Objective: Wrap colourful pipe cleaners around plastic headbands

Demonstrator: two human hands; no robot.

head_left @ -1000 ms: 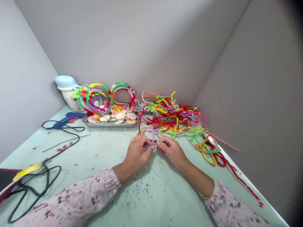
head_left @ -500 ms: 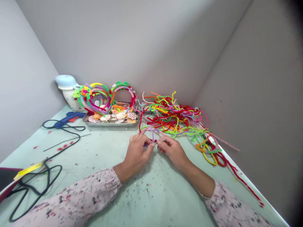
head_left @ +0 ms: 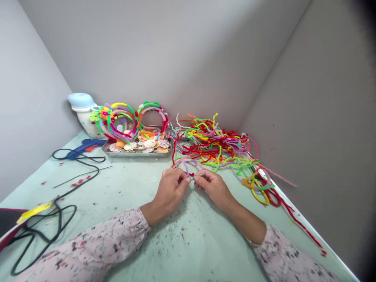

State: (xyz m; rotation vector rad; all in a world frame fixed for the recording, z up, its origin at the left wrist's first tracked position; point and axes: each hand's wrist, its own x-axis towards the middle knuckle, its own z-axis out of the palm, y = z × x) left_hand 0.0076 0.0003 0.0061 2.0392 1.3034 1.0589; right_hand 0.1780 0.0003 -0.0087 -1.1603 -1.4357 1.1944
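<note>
Head view: your left hand (head_left: 173, 186) has thumb and index pinched on a purple fuzzy strand (head_left: 186, 167), just in front of the pink-and-purple arc (head_left: 183, 160). Strand sits mid-table, between your hands, rising from the left fingertips. Your right hand (head_left: 214, 190) is just beside, thumb and index curled in toward the left's; can't tell what they grip, too small. A short dark-red bit (head_left: 191, 174) shows between the two hands.

Beyond your hands: metal tray (head_left: 141, 155) with shells (head_left: 149, 144), colourful hoops (head_left: 119, 105) standing up at its back. Right of the tray you've got a tangled pile of fuzzy stems (head_left: 217, 139). Left: blue glue gun (head_left: 80, 149) lying on the pale green tabletop (head_left: 132, 188), black cord (head_left: 60, 219) looping toward you, blue-lidded container (head_left: 88, 121) behind it.
</note>
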